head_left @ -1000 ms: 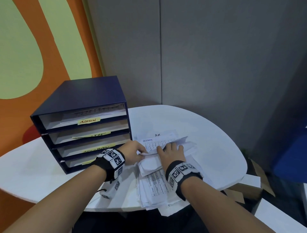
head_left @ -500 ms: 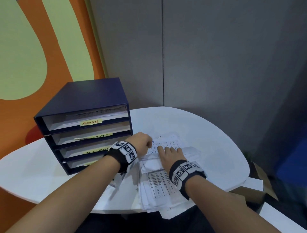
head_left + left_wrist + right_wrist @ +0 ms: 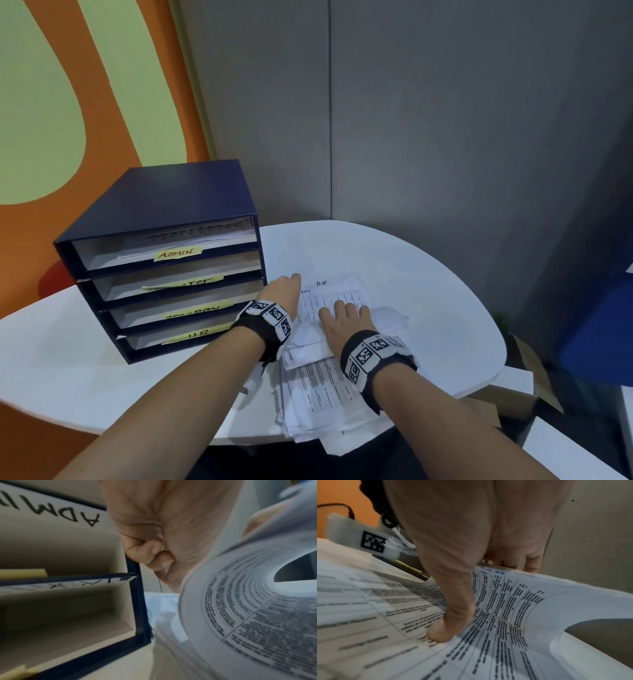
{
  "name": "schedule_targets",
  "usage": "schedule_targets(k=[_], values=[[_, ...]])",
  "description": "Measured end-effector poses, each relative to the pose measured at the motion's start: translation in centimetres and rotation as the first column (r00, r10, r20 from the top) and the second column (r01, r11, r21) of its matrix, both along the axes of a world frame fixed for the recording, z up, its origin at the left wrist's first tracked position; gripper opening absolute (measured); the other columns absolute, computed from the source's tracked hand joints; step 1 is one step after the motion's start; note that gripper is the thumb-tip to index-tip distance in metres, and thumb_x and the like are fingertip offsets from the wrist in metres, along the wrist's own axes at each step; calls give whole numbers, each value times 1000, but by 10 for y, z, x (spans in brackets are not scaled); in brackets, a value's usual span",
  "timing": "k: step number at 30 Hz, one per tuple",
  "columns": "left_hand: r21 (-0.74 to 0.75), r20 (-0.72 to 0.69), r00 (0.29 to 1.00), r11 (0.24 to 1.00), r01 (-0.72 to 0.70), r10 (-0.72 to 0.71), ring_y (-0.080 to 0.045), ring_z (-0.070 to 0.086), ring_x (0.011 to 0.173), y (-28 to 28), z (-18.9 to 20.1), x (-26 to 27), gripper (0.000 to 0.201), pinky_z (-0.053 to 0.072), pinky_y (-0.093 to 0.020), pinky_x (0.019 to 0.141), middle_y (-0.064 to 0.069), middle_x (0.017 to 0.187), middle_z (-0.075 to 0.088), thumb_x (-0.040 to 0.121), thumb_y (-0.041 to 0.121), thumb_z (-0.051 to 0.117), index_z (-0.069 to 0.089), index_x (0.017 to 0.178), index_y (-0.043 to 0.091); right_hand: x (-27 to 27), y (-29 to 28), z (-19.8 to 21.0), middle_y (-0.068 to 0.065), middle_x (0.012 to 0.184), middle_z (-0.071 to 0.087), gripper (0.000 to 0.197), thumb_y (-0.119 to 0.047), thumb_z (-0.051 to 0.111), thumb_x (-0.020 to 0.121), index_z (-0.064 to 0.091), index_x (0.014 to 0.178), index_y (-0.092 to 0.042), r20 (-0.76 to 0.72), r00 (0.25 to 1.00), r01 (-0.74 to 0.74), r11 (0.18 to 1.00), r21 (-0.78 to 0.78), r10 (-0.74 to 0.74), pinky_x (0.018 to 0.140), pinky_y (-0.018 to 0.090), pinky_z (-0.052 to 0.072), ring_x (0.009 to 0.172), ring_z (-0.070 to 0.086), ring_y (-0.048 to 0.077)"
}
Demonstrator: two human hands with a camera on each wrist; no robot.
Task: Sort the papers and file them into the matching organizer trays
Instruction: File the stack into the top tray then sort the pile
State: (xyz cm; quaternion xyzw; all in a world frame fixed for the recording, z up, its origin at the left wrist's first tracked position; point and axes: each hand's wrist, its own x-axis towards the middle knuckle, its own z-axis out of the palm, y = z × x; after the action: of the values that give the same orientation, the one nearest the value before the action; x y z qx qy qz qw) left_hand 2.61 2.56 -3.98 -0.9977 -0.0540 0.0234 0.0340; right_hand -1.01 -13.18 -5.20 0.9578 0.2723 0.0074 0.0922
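Observation:
A dark blue organizer (image 3: 164, 205) stands at the table's left, its four trays tagged ADMIN, ICT, SECURITY and HR. A loose pile of printed papers (image 3: 318, 394) lies at the table's front edge. The top sheet (image 3: 346, 291), marked "H.R" by hand, lies flat. My left hand (image 3: 284, 291) sits at that sheet's upper left corner beside the organizer. In the left wrist view its fingers (image 3: 150, 553) are curled into a fist with nothing seen in them. My right hand (image 3: 342, 315) lies flat on the sheet, and its thumb (image 3: 443, 632) presses the print.
The round white table (image 3: 428, 308) stands in a corner of grey wall panels, with an orange and green wall on the left. Cardboard boxes (image 3: 507, 401) sit on the floor past the table's right edge, beside a blue object (image 3: 599, 325).
The sheet that my left hand lifted by its edge now lies flat. The left hand let go, curled and moved to the sheet's far corner. My right hand slid forward over it.

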Motion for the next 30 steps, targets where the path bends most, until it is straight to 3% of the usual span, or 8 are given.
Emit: schedule_targets(k=[4,9,13,19,22,25,27,30], values=[[9,-22,1000,1000,-14,14,-31,62,105,5,1,-3,32,53,-36,79,-13,122,52,93,7,56,50,124,6,0,4,1,14,129,42,44,-11,46,89,35,131,-12,-12,1000,6,1000,-13,-6,99,45,29,118,42,28],[-6,-99,994,999,-44,43,-32,60,112,1,-9,-2,68,52,-38,83,-18,131,51,94,12,56,18,149,1,-1,4,0,14,132,41,43,-14,45,90,34,132,-13,-28,1000,8,999,-34,-9,101,46,27,120,41,29],[22,-33,999,999,-27,27,-30,61,110,2,-2,-1,34,53,-35,84,-14,122,55,94,7,54,49,127,4,-1,3,2,15,132,40,43,-13,44,90,34,132,-12,-41,999,8,999,-37,-10,103,47,26,121,41,30],[-41,60,998,999,1,1,-28,63,99,-1,16,-21,16,53,-37,77,-8,107,62,94,6,50,60,105,12,-3,4,5,15,135,38,55,-13,51,87,29,137,-13,-52,998,17,999,-43,-19,103,47,26,122,40,30],[-212,121,992,977,-3,29,-26,63,82,2,16,-37,19,53,-32,68,-4,85,65,89,10,49,59,76,19,-1,2,0,16,136,37,78,-18,47,92,-3,152,-18,13,1000,25,999,30,-25,100,46,30,119,42,31],[-339,60,995,936,92,-76,-17,63,79,10,6,-51,19,55,-30,71,6,78,66,86,12,56,62,72,22,3,-1,-5,16,131,37,84,-22,43,94,-22,149,-23,69,996,52,995,82,-58,96,44,32,115,41,30],[-416,-4,989,900,132,-147,-10,62,87,17,6,-57,13,52,-26,80,11,88,69,88,17,64,69,81,27,4,-3,-4,14,130,33,80,-26,43,93,-12,151,-25,84,993,77,997,18,-79,95,43,31,117,37,29],[-441,-119,971,887,134,-205,-6,65,97,22,21,-57,22,50,-20,84,14,104,72,88,14,65,76,100,28,2,-3,-1,12,127,33,48,-23,42,92,35,139,-21,129,987,106,989,-108,-92,95,43,30,117,34,29]])
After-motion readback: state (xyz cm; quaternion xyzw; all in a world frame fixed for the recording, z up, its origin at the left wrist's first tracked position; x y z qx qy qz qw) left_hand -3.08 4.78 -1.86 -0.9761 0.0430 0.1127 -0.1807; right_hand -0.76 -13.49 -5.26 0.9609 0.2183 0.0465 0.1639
